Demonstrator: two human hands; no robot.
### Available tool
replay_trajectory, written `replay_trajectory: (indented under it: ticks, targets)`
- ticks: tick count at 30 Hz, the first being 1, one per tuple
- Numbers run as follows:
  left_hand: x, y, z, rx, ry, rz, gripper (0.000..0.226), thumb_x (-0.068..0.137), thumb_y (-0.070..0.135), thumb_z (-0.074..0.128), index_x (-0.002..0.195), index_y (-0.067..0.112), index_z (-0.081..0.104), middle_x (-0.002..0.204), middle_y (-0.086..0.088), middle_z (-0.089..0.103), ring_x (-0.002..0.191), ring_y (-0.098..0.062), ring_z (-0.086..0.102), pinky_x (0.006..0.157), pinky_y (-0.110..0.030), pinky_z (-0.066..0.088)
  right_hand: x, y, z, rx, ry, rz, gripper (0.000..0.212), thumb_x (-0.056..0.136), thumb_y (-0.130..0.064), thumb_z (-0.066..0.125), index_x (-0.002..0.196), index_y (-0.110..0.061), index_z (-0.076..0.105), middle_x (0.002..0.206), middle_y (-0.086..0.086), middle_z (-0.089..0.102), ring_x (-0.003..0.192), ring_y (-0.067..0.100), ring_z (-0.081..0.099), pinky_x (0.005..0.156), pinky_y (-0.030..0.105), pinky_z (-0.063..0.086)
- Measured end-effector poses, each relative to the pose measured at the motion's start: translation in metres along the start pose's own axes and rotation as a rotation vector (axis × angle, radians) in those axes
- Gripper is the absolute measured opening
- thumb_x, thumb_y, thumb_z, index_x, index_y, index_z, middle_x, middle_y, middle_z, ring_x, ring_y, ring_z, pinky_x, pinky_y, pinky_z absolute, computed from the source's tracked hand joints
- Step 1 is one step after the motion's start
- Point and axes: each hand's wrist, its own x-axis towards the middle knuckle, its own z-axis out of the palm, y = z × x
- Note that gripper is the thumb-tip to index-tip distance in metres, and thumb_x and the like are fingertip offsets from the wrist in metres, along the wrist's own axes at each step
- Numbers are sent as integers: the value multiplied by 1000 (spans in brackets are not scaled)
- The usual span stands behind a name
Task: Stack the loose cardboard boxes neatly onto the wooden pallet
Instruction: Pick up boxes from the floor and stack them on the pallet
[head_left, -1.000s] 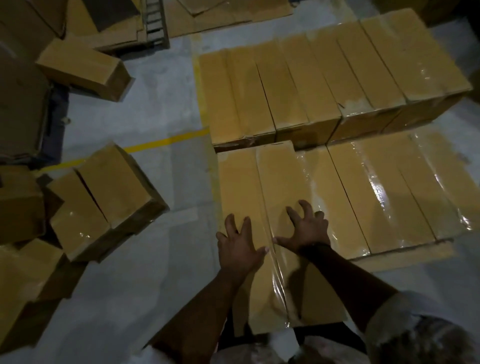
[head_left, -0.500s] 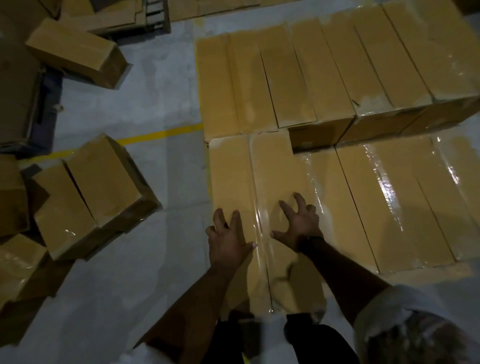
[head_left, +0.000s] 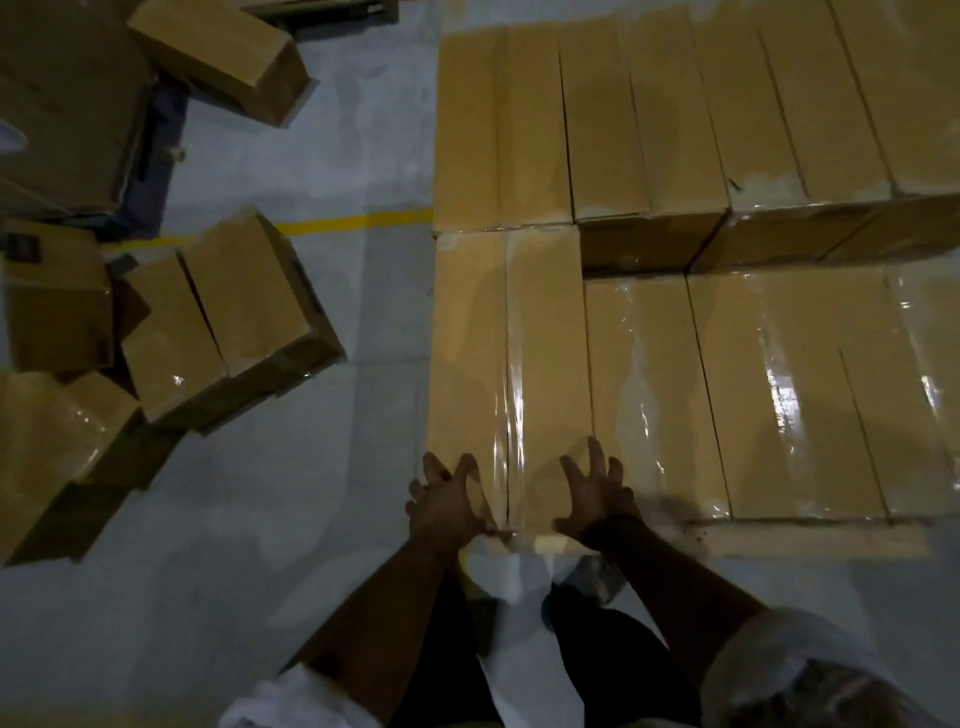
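A long brown cardboard box (head_left: 509, 353), taped down its middle, lies at the left end of the near row of stacked boxes. My left hand (head_left: 447, 501) and my right hand (head_left: 592, 493) both press on its near end with fingers spread, one on each side of the tape seam. To its right the near row of boxes (head_left: 779, 395) sits lower under glossy wrap. A higher far row of boxes (head_left: 649, 119) stands behind. A strip of the wooden pallet (head_left: 810, 540) shows under the near row.
Loose boxes (head_left: 234, 312) lie tumbled on the grey floor at the left, with another box (head_left: 218, 52) at the top left and a dark stack behind it. A yellow floor line (head_left: 353, 223) runs toward the stack. My legs stand at the pallet's near edge.
The box under my hands has slid away from me until its far end meets the far row. My hands now sit at its near end.
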Motion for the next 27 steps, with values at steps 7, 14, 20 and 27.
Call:
replay_trajectory:
  ticks: [7, 14, 20, 27]
  targets:
    - [-35, -10, 35, 71, 114, 24, 76, 85, 30, 78, 146, 33, 34, 148, -12, 29, 125, -43, 41, 99, -48, 45, -33, 19, 33, 96, 26, 46, 86, 90, -32, 68, 158, -29, 15, 166, 10, -10, 147, 45, 15, 111, 56, 40]
    - [-21, -35, 72, -70, 223, -61, 57, 104, 28, 48, 152, 40, 20, 163, -27, 10, 135, -54, 35, 109, -57, 40, -27, 11, 85, 253, 151, 75, 84, 90, -10, 69, 156, -34, 22, 166, 12, -7, 138, 46, 34, 114, 46, 39]
    - [-8, -61, 96, -117, 416, 51, 54, 99, 19, 50, 146, 37, 31, 137, -21, 42, 114, -48, 48, 97, -54, 48, -16, 20, 111, 289, 287, 9, 83, 93, 12, 45, 159, -32, 20, 166, 17, 1, 140, 44, 37, 114, 46, 39]
    - [-11, -49, 113, -215, 468, 94, 55, 93, 1, 52, 140, 29, 43, 135, -19, 43, 116, -45, 46, 91, -46, 44, 3, 43, 106, 308, 395, 3, 68, 95, 4, 50, 153, -28, 39, 158, 22, 23, 132, 47, 44, 110, 53, 43]
